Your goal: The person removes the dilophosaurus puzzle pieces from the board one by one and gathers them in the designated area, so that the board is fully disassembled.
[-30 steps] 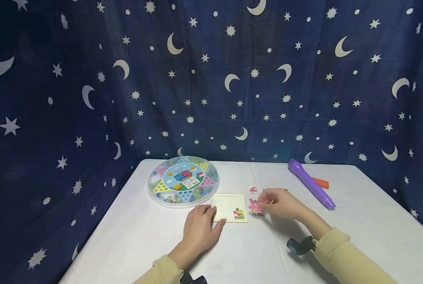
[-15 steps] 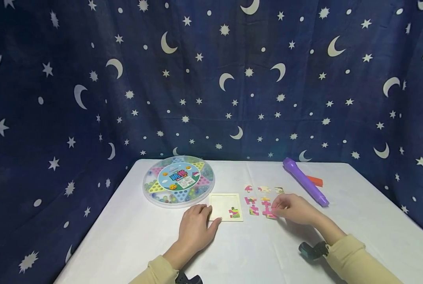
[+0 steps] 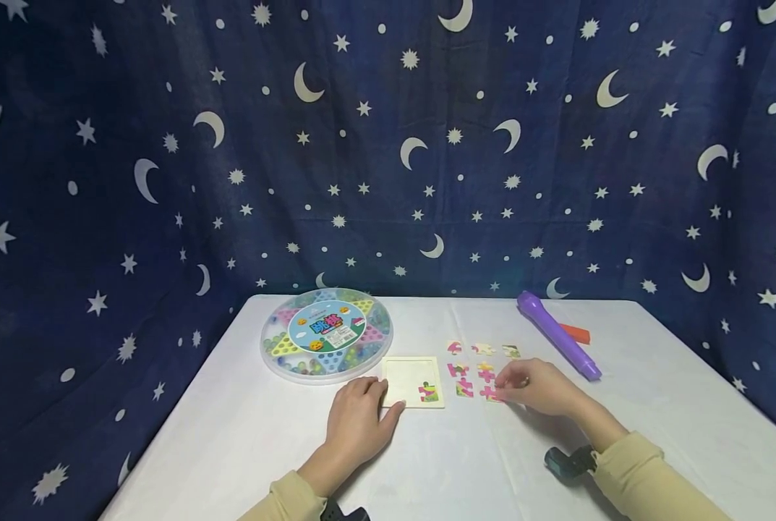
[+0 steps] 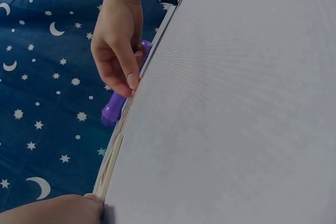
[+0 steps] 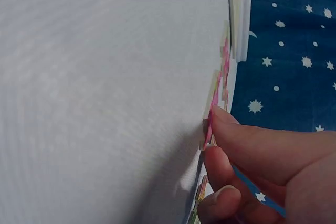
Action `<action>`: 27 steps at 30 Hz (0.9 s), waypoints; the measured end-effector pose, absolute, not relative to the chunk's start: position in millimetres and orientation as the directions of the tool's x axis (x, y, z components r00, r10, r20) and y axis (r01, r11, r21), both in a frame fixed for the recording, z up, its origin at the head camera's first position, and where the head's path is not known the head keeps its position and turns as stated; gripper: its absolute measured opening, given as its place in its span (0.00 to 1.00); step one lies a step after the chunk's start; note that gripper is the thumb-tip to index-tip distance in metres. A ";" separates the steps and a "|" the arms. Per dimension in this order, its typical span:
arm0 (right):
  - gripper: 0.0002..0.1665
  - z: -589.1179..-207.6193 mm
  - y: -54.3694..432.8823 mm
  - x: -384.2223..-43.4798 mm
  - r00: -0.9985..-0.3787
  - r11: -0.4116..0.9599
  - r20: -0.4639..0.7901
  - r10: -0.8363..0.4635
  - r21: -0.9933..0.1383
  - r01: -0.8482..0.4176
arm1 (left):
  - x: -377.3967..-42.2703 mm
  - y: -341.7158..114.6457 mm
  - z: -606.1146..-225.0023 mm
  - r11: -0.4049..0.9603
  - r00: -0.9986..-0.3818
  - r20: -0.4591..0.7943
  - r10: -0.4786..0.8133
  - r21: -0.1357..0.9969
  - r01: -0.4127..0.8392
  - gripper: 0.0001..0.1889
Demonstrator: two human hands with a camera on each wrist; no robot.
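Observation:
My left hand [image 3: 360, 418] rests on the table at the near left corner of a cream puzzle tray [image 3: 401, 400], its thumb touching the front edge. One pink-and-green jigsaw piece [image 3: 429, 393] lies inside the tray at lower right. My right hand [image 3: 536, 387] pinches a pink jigsaw piece [image 3: 489, 394] at the table between thumb and forefinger; in the right wrist view the thumb lies along the piece's pink face [image 5: 214, 103]. Several other loose jigsaw pieces [image 3: 464, 388] lie in rough rows right of the tray. The left wrist view shows the tray [image 4: 108, 171] edge-on.
A round Chinese checkers set [image 3: 327, 331] with marbles under its clear cover stands behind left of the tray. To the right lie a purple microphone-shaped tube [image 3: 559, 336] and an orange flat thing [image 3: 576, 333]. A starry dark-blue cloth [image 3: 388, 174] hangs behind the white table.
My right hand has moved right, away from the tray, with the pink jigsaw piece, which now lies lower beside the others. My left hand stays at the tray. The head view has shifted slightly.

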State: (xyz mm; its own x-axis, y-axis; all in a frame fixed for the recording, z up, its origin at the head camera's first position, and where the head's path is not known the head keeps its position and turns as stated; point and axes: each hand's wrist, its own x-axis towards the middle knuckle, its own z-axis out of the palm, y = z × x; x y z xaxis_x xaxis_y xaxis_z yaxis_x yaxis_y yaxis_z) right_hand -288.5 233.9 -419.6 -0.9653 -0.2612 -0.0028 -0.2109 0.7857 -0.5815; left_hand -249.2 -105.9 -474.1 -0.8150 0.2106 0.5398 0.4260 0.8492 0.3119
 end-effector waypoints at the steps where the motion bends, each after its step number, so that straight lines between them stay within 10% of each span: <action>1: 0.09 -419.6 232.4 -289.0 -0.965 0.788 0.005 -0.262 -0.576 -0.217 | -249.1 -106.4 -474.1 0.850 -0.816 0.538 0.211 0.312 0.425 0.23; 16: 0.09 -420.8 161.6 -296.4 -0.840 0.706 0.161 -0.518 -0.475 -0.526 | -247.2 -107.1 -475.4 0.849 -0.819 0.533 0.211 0.316 0.424 0.24; 27: 0.17 -419.0 128.8 -300.4 -0.828 0.727 0.081 -0.555 -0.436 -0.530 | -248.2 -106.2 -474.2 0.859 -0.822 0.530 0.211 0.301 0.414 0.24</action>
